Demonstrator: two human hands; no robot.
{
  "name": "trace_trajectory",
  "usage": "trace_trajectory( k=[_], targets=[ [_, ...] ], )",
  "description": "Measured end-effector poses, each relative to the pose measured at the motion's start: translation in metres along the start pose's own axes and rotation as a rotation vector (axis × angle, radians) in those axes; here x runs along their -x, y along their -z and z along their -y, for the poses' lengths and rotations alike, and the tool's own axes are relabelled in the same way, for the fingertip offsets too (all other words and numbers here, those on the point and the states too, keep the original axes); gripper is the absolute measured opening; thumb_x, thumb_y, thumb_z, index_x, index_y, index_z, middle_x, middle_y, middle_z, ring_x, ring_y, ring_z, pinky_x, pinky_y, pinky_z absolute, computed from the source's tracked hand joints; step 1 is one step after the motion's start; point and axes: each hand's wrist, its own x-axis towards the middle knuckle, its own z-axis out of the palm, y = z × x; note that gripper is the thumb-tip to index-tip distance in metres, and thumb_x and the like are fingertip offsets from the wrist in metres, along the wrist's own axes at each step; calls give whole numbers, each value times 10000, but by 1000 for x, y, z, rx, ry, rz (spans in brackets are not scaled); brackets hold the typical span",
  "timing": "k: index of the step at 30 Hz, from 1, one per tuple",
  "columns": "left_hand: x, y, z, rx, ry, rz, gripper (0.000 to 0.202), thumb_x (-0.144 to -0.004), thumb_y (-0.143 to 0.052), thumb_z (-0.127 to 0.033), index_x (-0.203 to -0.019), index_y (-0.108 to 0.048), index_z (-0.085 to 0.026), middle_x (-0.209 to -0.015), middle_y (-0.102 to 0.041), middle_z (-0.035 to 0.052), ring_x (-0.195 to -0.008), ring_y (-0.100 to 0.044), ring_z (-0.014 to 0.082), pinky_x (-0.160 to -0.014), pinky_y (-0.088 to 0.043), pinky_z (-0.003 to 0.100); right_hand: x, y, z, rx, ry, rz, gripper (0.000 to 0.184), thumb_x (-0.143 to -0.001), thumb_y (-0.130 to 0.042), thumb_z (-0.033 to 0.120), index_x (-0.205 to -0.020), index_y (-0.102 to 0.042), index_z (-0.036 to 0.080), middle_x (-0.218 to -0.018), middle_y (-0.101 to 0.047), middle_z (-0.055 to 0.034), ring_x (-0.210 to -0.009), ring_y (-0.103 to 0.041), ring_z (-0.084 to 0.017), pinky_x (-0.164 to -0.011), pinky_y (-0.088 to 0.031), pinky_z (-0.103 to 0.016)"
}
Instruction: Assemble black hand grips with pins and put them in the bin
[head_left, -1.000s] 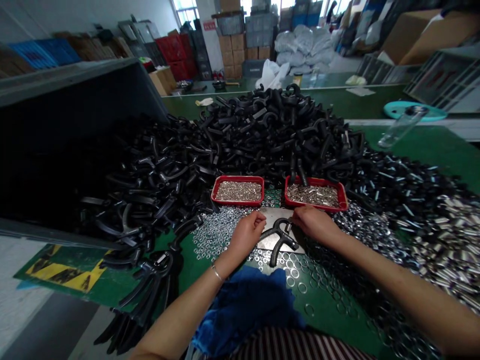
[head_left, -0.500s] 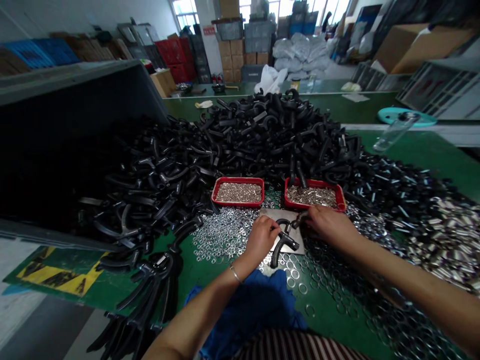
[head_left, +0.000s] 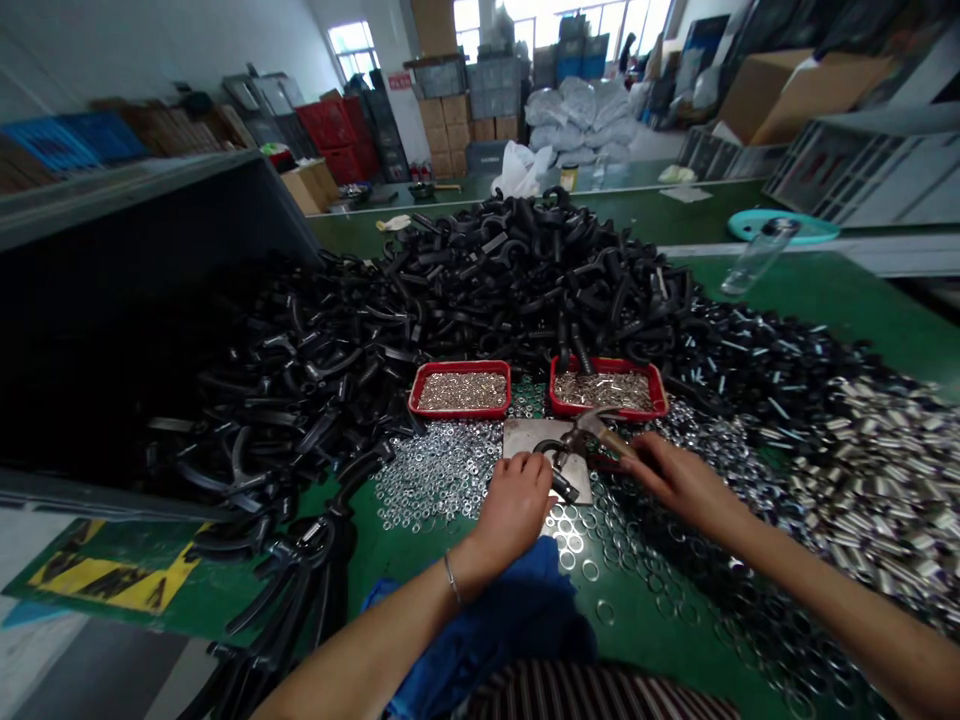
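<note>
My left hand is closed on a black Y-shaped plastic part that lies on a small metal plate. My right hand grips the wooden handle of a small hammer, whose metal head sits over the part. Two red trays stand just beyond the plate: the left tray and the right tray, both filled with small metal pieces. Silver washers are scattered around the plate.
A big heap of black curved plastic parts fills the green table behind the trays. Metal sleeves are piled at the right. A dark bin stands at the left. A blue cloth lies on my lap. A clear bottle stands far right.
My right hand has drawn back to the right and now holds a hammer over the black part. My left hand has shifted onto the part and holds it on the plate.
</note>
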Motion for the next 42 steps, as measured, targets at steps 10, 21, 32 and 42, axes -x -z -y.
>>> trace_trajectory(
  k=[10,21,32,42],
  targets=[
    [5,-9,0,186,85,-64,368,-916,-602,-282,-1266,-538,-190,-1324,-565,124,-1189,-514,309,-983,-435,495,21,-2,-1,239,70,-95,210,-1004,-439,403,-959,-559,237,-864,-670,-43,-701,-644,-195,-563,-439,-280],
    [9,-28,2,388,285,-204,882,-848,-677,-280,-1533,-139,-135,-1225,-583,167,-1143,-548,336,-1018,-442,557,17,-10,42,152,220,-9,196,-1007,-428,317,-1042,-607,244,-993,-703,-62,-814,-678,-219,-650,-498,-311],
    [-14,-3,21,907,385,-28,603,-843,-653,-361,-1383,-470,-163,-1076,-676,129,-1018,-642,280,-966,-485,470,47,9,-65,-37,-338,-258,426,-888,-537,614,-1038,-596,219,-859,-709,-77,-669,-649,-238,-586,-489,-341],
    [-11,-11,55,570,319,-118,289,-828,-677,-249,-1109,-632,-198,-1199,-634,90,-1194,-541,273,-1067,-401,488,9,-7,-36,277,160,-107,271,-970,-487,335,-1112,-651,172,-1022,-647,-127,-958,-622,-266,-855,-515,-419]
  ],
)
